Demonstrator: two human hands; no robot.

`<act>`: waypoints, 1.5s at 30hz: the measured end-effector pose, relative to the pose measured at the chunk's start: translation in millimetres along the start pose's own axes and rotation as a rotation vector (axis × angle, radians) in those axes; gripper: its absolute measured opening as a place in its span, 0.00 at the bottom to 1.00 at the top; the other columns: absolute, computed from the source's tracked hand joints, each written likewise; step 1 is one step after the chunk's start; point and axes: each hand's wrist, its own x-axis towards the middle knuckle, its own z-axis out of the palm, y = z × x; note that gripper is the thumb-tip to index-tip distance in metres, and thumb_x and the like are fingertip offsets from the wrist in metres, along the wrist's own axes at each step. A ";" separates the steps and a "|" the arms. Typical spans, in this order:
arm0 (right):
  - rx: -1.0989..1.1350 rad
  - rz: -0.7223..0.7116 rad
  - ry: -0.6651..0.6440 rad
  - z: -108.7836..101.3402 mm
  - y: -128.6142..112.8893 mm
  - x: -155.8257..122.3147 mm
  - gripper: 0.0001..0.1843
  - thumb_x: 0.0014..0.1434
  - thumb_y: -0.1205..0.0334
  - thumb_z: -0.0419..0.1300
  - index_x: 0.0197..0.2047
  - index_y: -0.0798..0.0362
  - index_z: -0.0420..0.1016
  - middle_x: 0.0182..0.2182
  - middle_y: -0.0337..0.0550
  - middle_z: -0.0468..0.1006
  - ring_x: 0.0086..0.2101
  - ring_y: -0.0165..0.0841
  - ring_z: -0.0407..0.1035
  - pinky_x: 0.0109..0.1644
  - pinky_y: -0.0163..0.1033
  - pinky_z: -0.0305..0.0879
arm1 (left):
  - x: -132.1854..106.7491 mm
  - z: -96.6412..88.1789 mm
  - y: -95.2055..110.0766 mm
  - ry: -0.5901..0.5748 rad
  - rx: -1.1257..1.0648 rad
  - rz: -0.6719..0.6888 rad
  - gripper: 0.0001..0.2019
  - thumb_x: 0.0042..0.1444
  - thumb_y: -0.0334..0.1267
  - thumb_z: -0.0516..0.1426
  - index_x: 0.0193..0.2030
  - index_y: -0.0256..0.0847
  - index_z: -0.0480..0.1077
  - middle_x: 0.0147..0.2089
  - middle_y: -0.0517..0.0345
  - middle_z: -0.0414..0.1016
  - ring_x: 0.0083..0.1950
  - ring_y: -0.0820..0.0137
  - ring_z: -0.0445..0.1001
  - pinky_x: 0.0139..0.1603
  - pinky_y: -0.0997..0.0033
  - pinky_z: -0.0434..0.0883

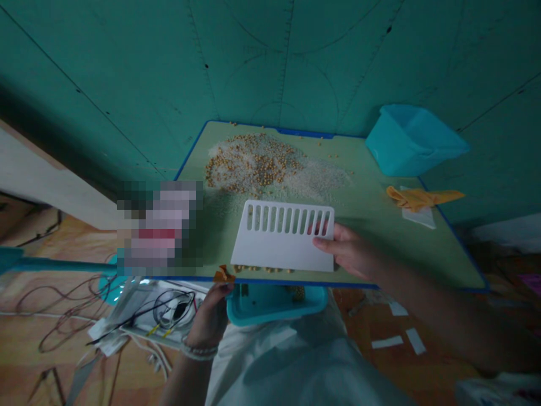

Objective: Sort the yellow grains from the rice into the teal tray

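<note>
My right hand (349,248) is closed on the right end of a white slotted scraper (283,237), which stands on a green board (380,220) near its front edge. A few yellow beans (257,269) lie along the scraper's lower edge. My left hand (211,316) grips the left rim of a teal tray (274,301), held just under the board's front edge. Some beans lie inside the tray. Farther back on the board spreads a pile of yellow beans mixed with white grains (257,163).
A teal plastic container (412,138) stands at the board's far right corner, with an orange cloth (422,197) on white paper beside it. A teal cutting mat (127,73) covers the table. Cables and a power strip (164,313) lie on the floor at left.
</note>
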 end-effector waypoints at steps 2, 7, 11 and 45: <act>-0.001 0.014 0.002 0.3 0.9 -0.8 0.15 0.45 0.59 0.65 0.38 0.52 0.72 0.32 0.39 0.79 0.33 0.33 0.73 0.43 0.41 0.66 | -0.2 -0.4 0.3 0.009 0.007 -0.005 0.05 0.35 0.37 0.63 0.21 0.37 0.77 0.21 0.57 0.80 0.19 0.66 0.73 0.22 0.69 0.71; -0.045 0.010 -0.014 -2.3 5.6 -0.4 0.14 0.46 0.58 0.64 0.38 0.51 0.72 0.33 0.39 0.79 0.34 0.34 0.73 0.43 0.42 0.65 | -1.4 -0.9 2.8 0.005 -0.014 -0.020 0.05 0.35 0.37 0.63 0.19 0.37 0.77 0.17 0.57 0.77 0.21 0.64 0.75 0.27 0.67 0.73; -0.031 0.035 -0.034 -5.7 8.4 1.3 0.16 0.44 0.58 0.66 0.38 0.52 0.72 0.32 0.39 0.78 0.33 0.32 0.72 0.42 0.40 0.65 | -1.2 -2.8 4.8 -0.050 -0.025 -0.013 0.06 0.36 0.37 0.63 0.20 0.36 0.78 0.18 0.56 0.78 0.26 0.60 0.77 0.33 0.64 0.75; 0.013 0.025 -0.001 -8.6 7.9 -9.9 0.16 0.44 0.58 0.65 0.38 0.51 0.71 0.32 0.39 0.76 0.34 0.33 0.69 0.44 0.44 0.61 | 1.8 -1.9 1.0 -0.033 -0.135 -0.009 0.06 0.37 0.33 0.62 0.26 0.41 0.78 0.24 0.57 0.82 0.42 0.54 0.78 0.45 0.62 0.74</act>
